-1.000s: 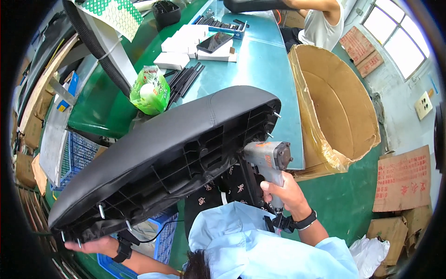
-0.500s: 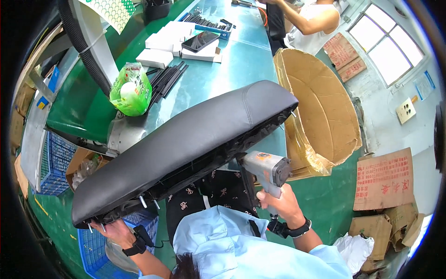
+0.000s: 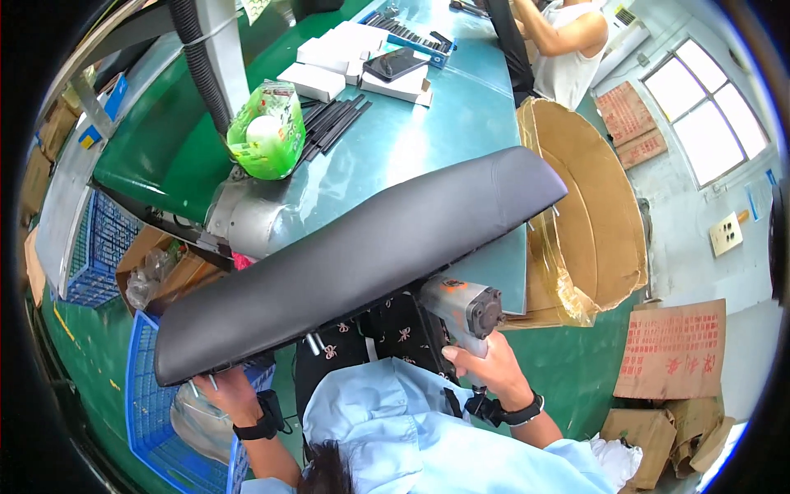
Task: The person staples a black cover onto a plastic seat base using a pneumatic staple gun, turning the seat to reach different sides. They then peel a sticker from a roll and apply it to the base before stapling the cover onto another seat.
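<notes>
A long black padded seat cushion [image 3: 362, 255] with metal studs on its underside lies tilted across the front of me, its right end over the table edge. My left hand [image 3: 229, 395] grips its left end from below, with the fingers partly hidden under it. In my right hand [image 3: 494, 362] is a pneumatic staple gun [image 3: 462, 305], silver-grey, held by the handle. The gun's nose points at the cushion's underside near its middle. Whether the nose touches the cushion is hidden.
On the teal table [image 3: 411, 123] are a green plastic bag [image 3: 267, 136], black strips [image 3: 333, 123], white boxes [image 3: 337, 49] and a phone [image 3: 397, 64]. A large cardboard box [image 3: 588, 222] stands right of the table. Blue crates [image 3: 144, 395] sit at lower left. Another person [image 3: 568, 49] sits at the far side.
The cushion has tipped so more of its smooth top faces me and its underside shows less. The view has shifted, with the table's things appearing further right. Both hands keep their holds.
</notes>
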The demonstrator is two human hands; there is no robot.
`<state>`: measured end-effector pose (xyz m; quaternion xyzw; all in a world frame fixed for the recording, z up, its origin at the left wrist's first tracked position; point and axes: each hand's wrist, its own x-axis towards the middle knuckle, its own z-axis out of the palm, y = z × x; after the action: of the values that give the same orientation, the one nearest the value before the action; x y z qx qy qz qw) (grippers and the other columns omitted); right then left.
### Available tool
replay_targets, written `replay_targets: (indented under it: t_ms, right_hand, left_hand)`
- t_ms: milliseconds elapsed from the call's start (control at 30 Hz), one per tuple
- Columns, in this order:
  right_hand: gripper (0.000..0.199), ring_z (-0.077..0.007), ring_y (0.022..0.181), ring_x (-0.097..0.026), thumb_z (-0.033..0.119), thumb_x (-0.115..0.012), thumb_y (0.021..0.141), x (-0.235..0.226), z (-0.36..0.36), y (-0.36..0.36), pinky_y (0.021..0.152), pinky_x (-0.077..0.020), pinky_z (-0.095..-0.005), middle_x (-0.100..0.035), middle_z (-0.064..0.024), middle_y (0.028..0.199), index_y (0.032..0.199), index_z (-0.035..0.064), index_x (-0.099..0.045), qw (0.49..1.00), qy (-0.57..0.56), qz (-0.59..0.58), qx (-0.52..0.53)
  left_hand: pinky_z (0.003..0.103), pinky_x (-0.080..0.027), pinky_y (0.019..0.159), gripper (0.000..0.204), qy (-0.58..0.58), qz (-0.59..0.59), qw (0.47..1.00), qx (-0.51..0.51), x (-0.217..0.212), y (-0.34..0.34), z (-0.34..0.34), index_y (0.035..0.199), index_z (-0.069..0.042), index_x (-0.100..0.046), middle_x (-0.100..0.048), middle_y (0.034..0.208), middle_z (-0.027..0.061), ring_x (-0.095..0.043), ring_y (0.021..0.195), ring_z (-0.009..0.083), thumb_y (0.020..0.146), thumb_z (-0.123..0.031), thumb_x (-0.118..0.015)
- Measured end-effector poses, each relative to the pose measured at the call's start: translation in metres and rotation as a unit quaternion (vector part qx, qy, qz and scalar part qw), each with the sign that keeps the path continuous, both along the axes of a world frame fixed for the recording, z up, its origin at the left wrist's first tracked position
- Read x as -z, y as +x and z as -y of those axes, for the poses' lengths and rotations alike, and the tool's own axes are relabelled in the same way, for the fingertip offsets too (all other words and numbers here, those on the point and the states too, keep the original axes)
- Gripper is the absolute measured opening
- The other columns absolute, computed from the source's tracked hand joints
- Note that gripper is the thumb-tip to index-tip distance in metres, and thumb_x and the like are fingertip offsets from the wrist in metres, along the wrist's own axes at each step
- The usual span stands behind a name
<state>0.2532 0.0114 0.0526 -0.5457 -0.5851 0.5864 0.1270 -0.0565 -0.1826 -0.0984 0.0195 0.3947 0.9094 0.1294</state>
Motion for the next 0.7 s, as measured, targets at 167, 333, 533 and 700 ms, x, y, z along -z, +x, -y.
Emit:
replay_targets:
  t_ms: [167,333,533,700]
  right_hand:
    - [0.033,-0.0101,0.058,-0.056,0.028,-0.073,0.077,0.002,0.007,0.002,0.056,-0.0453,-0.0265,-0.06,-0.0025,0.068,0.092,0.0022,-0.059,0.998,0.001,0.012,-0.055]
    - [0.03,-0.0104,0.059,-0.057,0.028,-0.074,0.075,0.001,0.009,-0.009,0.057,-0.0457,-0.0275,-0.06,-0.0029,0.067,0.085,0.0025,-0.06,0.999,0.002,0.013,-0.031]
    - [0.03,-0.0106,0.058,-0.057,0.027,-0.074,0.075,0.007,0.014,-0.009,0.056,-0.0455,-0.0271,-0.06,-0.0023,0.068,0.086,0.0027,-0.06,0.994,0.002,0.026,-0.108]
    - [0.045,-0.0103,0.059,-0.055,0.019,-0.075,0.073,0.011,0.01,-0.002,0.054,-0.0445,-0.0236,-0.058,-0.0031,0.073,0.108,-0.0003,-0.055,0.991,-0.07,-0.086,-0.072]
  left_hand:
    - [0.042,-0.031,0.107,0.047,-0.078,-0.103,0.992,0.01,0.004,0.023,-0.003,0.135,-0.009,-0.041,-0.044,0.137,0.0083,-0.041,0.125,0.0253,0.097,-0.036,-0.045]
    - [0.04,-0.037,0.103,0.043,-0.456,-0.184,0.871,-0.016,0.004,0.044,0.004,0.132,0.002,-0.035,-0.044,0.131,0.0179,-0.047,0.118,0.0264,0.094,-0.009,-0.05]
    - [0.034,-0.04,0.095,0.049,-0.333,-0.174,0.926,-0.03,0.024,0.059,-0.001,0.136,-0.001,-0.035,-0.043,0.133,0.0143,-0.046,0.117,0.0233,0.09,-0.006,-0.053]
    - [0.037,-0.037,0.098,0.053,-0.199,0.01,0.98,-0.004,-0.012,0.057,-0.015,0.141,-0.007,-0.03,-0.042,0.134,0.0112,-0.044,0.12,0.0201,0.096,-0.028,-0.048]
